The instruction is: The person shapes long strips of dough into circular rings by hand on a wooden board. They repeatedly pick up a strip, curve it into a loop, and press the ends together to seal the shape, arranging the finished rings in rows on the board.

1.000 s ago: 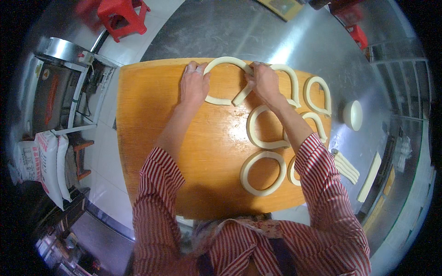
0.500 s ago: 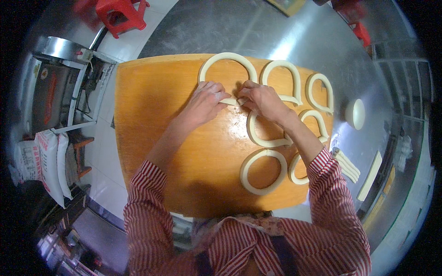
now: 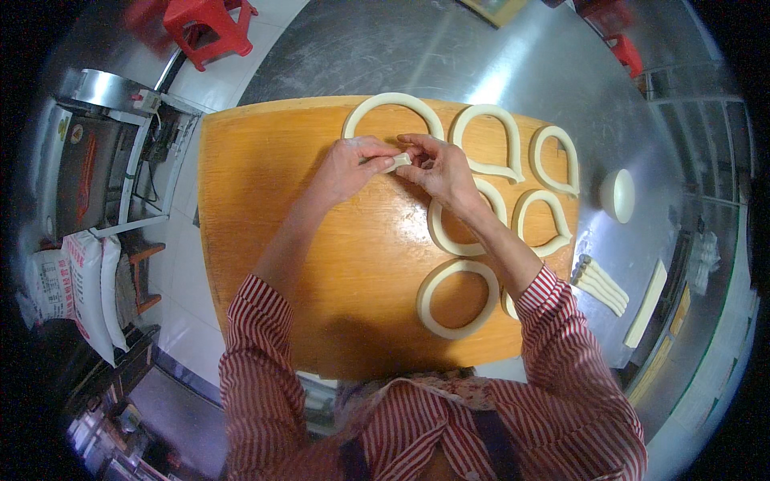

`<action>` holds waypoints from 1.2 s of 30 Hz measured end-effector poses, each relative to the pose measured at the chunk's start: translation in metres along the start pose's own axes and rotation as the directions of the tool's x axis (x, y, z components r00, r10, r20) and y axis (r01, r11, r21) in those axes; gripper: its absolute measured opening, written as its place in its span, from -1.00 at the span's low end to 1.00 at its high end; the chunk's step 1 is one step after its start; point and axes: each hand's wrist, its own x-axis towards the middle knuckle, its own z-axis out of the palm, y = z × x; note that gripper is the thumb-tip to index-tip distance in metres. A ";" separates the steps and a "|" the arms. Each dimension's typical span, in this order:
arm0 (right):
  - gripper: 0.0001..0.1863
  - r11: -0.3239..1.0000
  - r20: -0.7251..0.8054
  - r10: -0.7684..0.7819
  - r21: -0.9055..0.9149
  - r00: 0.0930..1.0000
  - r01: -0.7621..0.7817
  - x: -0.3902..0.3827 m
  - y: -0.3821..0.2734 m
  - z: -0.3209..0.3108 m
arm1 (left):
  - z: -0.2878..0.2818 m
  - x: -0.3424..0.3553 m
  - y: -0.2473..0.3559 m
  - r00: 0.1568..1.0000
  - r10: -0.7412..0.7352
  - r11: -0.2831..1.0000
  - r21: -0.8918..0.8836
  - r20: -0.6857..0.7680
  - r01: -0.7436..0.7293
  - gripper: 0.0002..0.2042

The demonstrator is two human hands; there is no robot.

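Note:
A pale dough rope (image 3: pixel 393 99) curves in an open loop at the far edge of the wooden board (image 3: pixel 321 264). My left hand (image 3: pixel 353 170) pinches one end of it between thumb and fingers, the cut tip poking out. Close against that tip, the thumb and fingers of my right hand (image 3: pixel 443 172) are closed around the dough, partly hiding the join. Right of my hands lie several dough rings: a pointed one (image 3: pixel 514 144), a smaller one (image 3: pixel 537 160), and a rounder one (image 3: pixel 428 301) nearer me. My right forearm partly covers another.
The board rests on a metal table (image 3: pixel 345 60). On the table's right side are a white bowl (image 3: pixel 618 196), several dough strips (image 3: pixel 600 287) and a long pale bar (image 3: pixel 646 305). White sacks (image 3: pixel 88 289) and a red stool (image 3: pixel 210 32) stand to the left.
My hands have come closer together, and the dough end in my left hand has lifted and turned upward. My right hand has shifted its fingers over the join.

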 end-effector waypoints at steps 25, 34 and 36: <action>-0.71 0.880 0.334 -0.224 -0.334 0.916 0.337 0.012 0.016 -0.052 | 0.066 -0.001 0.011 0.956 0.224 0.827 0.556 -0.191 -0.083 -0.81; -0.75 0.784 0.425 -0.260 -0.431 0.867 0.447 0.019 0.021 -0.051 | 0.064 -0.006 0.008 0.967 0.198 0.788 0.613 -0.164 -0.057 -0.74; -0.75 0.772 0.415 -0.253 -0.457 0.874 0.441 0.018 0.023 -0.050 | 0.061 -0.007 0.012 0.977 0.156 0.798 0.601 -0.144 -0.038 -0.72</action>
